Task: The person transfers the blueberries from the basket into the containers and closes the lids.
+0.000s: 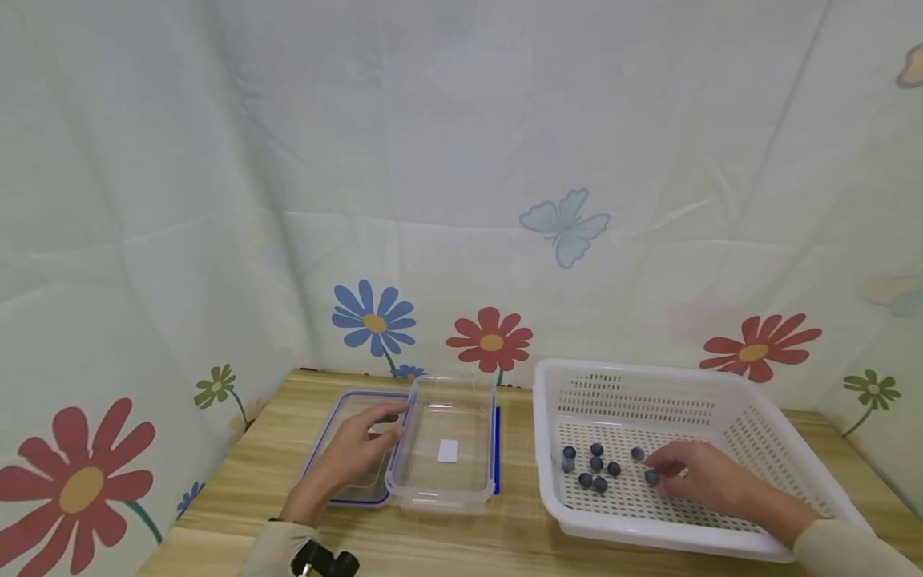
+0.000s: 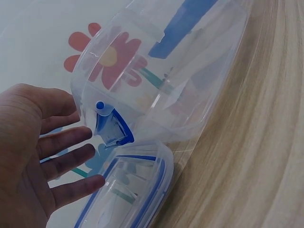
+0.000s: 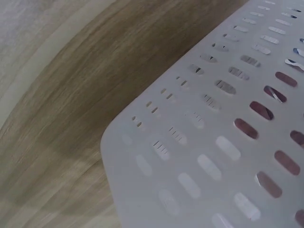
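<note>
My left hand (image 1: 358, 451) rests at the left rim of a clear plastic food container (image 1: 472, 417), thumb and fingertips along its edge. In the left wrist view, the fingers (image 2: 66, 142) are loosely extended beside a blue-edged clip (image 2: 114, 128) on the container. Inside a white perforated basket (image 1: 546, 433), my right hand (image 1: 710, 477) reaches down with bent fingers. One blueberry (image 1: 652, 478) lies right at its thumb and index fingertip; whether they pinch it I cannot tell. Another blueberry (image 1: 638, 453) sits just beyond, and several blueberries (image 1: 596, 464) lie further left on the basket floor.
A clear lid with a blue seal (image 1: 353, 502) lies under and left of my left hand. A blue clip flap (image 1: 497, 449) sticks out on the container's right side. All stand on a wood-grain table (image 1: 238, 481) before a flower-printed curtain (image 1: 461, 264).
</note>
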A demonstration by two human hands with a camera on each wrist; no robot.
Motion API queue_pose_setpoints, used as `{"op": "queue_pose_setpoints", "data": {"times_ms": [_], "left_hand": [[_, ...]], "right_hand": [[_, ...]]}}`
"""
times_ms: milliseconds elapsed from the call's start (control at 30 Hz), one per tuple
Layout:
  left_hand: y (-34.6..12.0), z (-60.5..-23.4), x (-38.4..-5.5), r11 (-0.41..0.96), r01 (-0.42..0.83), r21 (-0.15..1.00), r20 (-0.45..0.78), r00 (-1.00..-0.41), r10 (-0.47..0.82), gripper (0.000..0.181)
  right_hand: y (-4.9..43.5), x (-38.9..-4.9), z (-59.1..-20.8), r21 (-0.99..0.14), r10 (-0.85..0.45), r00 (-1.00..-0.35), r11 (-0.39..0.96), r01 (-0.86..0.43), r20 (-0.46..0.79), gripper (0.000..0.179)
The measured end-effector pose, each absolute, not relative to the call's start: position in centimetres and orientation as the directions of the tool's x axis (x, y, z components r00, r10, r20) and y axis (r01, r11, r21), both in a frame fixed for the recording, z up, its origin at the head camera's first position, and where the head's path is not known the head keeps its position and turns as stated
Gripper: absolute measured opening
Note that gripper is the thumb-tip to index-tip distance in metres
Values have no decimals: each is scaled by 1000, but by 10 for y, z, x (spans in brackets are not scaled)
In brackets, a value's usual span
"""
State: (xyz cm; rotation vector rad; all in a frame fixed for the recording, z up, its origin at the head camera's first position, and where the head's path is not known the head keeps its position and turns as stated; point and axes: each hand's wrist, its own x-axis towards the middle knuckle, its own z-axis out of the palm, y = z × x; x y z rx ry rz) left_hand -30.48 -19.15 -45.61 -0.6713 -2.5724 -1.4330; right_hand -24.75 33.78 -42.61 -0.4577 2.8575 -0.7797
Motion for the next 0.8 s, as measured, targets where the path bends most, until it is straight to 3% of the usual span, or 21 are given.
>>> {"op": "queue_pose_setpoints", "data": {"times_ms": [167,467,800], "left_hand": [[-191,-455,-304,453,435,778,314,-894,319,39],[-192,-456,-304,447,444,777,320,-889,326,40],[-192,-457,-305,447,440,779,316,-891,327,41]], "right_hand": [[340,-248,-428,-496,-372,-927,813,-303,-44,29],[338,-249,-429,-494,-339,-938,829,-260,-74,21],[335,-246,-425,-480,-320,-947,832,-277,-8,21]]}}
